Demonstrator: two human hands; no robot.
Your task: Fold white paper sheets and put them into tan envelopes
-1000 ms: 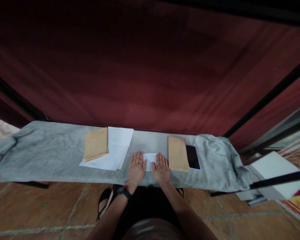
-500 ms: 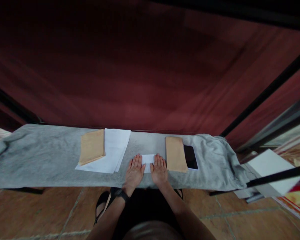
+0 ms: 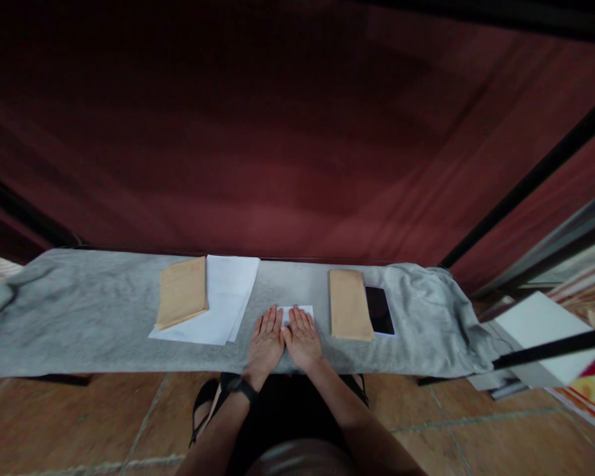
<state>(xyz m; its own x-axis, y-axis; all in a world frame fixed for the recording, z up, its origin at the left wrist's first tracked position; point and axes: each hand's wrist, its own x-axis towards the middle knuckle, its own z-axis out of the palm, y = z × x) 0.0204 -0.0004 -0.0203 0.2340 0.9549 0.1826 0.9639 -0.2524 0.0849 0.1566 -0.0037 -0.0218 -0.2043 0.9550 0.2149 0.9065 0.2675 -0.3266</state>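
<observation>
In the head view, the small white paper (image 3: 285, 317) lies on grey cloth (image 3: 104, 311), the left hand (image 3: 266, 341) flat at its left edge and the right hand (image 3: 303, 340) flat over it, fingers straight and close together, a brown paper stack (image 3: 350, 305) to its right.

I counted off the head feed, landmark being the small white paper (image 3: 285, 316): 1 of those. 2 hands lay flat at it, left hand (image 3: 266, 340) and right hand (image 3: 302, 337). I got 2 brown paper stacks: left stack (image 3: 182, 293) left of it, right stack (image 3: 350, 305) right of it; couldn't count pieces in either. At least 2 large white sheets (image 3: 231, 291) sat left. 1 phone (image 3: 379, 311) was farther right, 1 gray cloth (image 3: 114, 304) underneath.
</observation>
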